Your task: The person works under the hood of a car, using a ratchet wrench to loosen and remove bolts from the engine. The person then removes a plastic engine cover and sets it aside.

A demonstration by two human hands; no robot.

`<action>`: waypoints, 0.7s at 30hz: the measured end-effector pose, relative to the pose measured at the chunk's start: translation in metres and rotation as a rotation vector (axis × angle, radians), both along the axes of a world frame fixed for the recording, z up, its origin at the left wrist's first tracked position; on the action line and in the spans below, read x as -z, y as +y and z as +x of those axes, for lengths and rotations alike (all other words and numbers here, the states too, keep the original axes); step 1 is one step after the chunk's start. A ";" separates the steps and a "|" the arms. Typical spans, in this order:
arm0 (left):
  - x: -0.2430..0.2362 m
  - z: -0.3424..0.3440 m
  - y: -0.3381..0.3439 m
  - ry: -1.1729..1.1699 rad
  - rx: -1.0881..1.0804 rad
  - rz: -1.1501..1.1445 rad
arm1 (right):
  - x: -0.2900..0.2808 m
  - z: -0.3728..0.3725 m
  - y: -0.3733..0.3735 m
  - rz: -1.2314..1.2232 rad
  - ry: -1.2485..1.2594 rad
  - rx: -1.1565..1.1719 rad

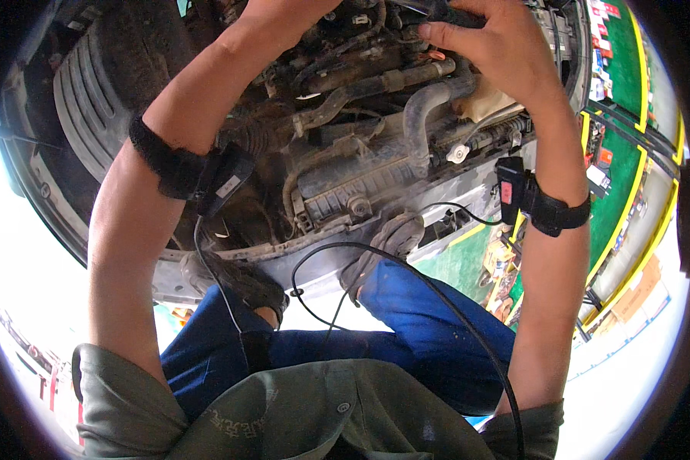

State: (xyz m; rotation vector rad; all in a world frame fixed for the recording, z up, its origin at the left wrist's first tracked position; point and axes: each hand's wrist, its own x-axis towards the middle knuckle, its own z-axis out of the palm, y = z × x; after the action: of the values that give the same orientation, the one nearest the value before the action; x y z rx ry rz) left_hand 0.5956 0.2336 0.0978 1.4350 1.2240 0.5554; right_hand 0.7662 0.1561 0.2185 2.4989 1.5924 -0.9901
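Right hand (510, 54) grips dark object (456, 15); left hand (295, 11) cropped, grip unclear. I judge work underway; grey hose (416, 123) fitted, remainder unclear.

The top edge cuts off the left hand (293, 13), hiding its fingers and whatever they touch. It also crops the right hand (507, 55) and the dark object (458, 15) it holds, whose kind is unclear. Items (599, 162) beside the green floor (627, 57) are too small to identify.
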 end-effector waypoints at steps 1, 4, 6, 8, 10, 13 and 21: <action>0.000 -0.001 -0.002 0.011 -0.014 -0.058 | -0.001 0.002 0.001 0.071 0.018 -0.083; 0.004 -0.004 -0.007 -0.059 -0.014 0.033 | -0.002 0.012 0.008 -0.005 -0.118 -0.249; 0.007 -0.003 -0.007 -0.021 -0.001 0.117 | -0.002 0.015 0.012 -0.043 -0.132 -0.260; 0.010 -0.003 -0.009 0.002 0.004 0.110 | -0.005 0.014 0.016 -0.049 -0.084 -0.260; 0.011 -0.002 -0.011 0.004 -0.007 0.025 | -0.011 0.009 0.020 -0.007 0.018 -0.255; 0.015 -0.003 -0.020 0.027 0.010 0.028 | -0.018 0.005 0.024 -0.201 -0.040 -0.261; 0.066 0.016 -0.011 0.010 -0.068 -0.021 | 0.042 0.033 0.032 -0.002 -0.368 -0.458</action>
State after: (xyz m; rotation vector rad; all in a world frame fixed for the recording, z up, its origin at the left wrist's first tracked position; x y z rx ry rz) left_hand 0.6113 0.2231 0.0316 1.3836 1.2876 0.5804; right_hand 0.7991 0.1883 0.1766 2.0080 1.8909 -0.4442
